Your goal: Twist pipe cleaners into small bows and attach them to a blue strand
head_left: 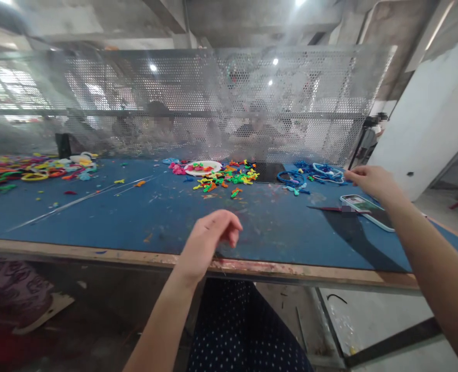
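Observation:
My left hand [215, 232] is just above the table's front edge, its fingers curled inward. Whatever may be inside the curl is hidden. Out to the right, my right hand [370, 181] reaches over the table with its fingertips drawn together. They are beside the right end of a pile of blue twisted pieces [321, 170], and I cannot make out anything between them. Below that hand lies a phone [379, 216] in a pale case, with a dark red pointed tool [325, 208] next to it. Mid-table are small bright knotted pieces [240, 176] in yellow, green and orange.
The blue table [136, 227] has a wooden front edge. A perforated metal screen [213, 103] stands along its back, with people visible behind it. A white plate [213, 166] holds some pieces. More coloured pieces [38, 173] lie at the left. A white pillar [433, 113] rises at the right.

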{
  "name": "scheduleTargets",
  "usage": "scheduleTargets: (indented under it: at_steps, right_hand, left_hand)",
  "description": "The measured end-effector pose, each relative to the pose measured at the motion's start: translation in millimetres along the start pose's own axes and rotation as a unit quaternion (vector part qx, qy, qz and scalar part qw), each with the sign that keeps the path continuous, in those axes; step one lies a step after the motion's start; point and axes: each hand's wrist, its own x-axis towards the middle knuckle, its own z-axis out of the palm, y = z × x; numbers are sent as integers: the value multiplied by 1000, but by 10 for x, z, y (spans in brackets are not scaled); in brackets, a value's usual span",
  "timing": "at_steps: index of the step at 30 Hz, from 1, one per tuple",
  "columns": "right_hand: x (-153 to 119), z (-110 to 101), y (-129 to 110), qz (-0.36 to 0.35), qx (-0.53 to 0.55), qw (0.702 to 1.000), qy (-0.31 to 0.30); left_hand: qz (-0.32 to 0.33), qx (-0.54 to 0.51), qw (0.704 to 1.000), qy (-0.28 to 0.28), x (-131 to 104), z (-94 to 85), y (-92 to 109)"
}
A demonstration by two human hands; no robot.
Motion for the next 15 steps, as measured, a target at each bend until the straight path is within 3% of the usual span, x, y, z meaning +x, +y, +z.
scheduleTargets:
  at_steps: [3, 5, 6, 8, 10, 12, 15]
  right_hand:
    - [-137, 19, -98, -31, -87, 992, 87]
    - [-462, 117, -295, -82, -118, 988, 65]
    - [-666, 187, -420, -115, -109, 987, 13]
    - [-1083, 346, -682, -159, 16, 971, -177]
    - [-1416, 497, -899, -107, 125, 919, -357]
    - [-1598, 608, -1018, -48, 117, 900, -416]
    - [-1623, 682, -1018, -7, 67, 901, -429]
  left_hand:
    - [-60, 202, 975, -65, -43, 123, -82]
    - [-62, 282, 951, -109, -64, 233, -120]
    - [-53, 308, 939, -145, -69, 291, -129]
    - [-28, 344, 914, -213, -68, 395, -125]
    - [-12, 368, 894, -255, -58, 464, -100]
    - [-7, 387, 884, -262, -48, 488, -70]
    - [6, 407, 885, -225, -42, 462, -46]
